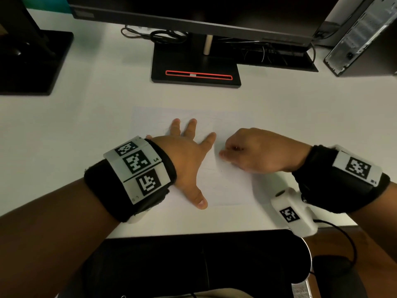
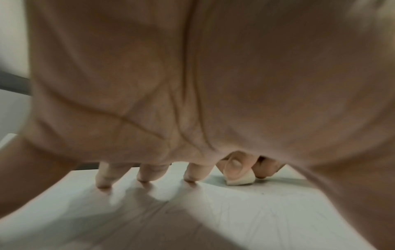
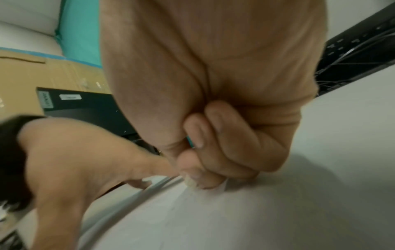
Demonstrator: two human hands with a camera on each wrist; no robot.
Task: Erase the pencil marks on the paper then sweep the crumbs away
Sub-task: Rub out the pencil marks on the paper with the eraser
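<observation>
Left hand (image 1: 189,160) flat on faint paper (image 1: 227,190); right hand (image 1: 260,153) pinches mostly hidden eraser (image 2: 240,180).

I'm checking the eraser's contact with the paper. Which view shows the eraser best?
The left wrist view: the eraser shows as a whitish wedge pinched by the right hand, touching the paper. The right wrist view shows only a sliver under the fingertips; in the head view the hand hides it.

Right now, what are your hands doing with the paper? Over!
Left hand flat, fingers spread, pinning paper. Right hand pinching eraser down on it. Nothing in the way.
</observation>
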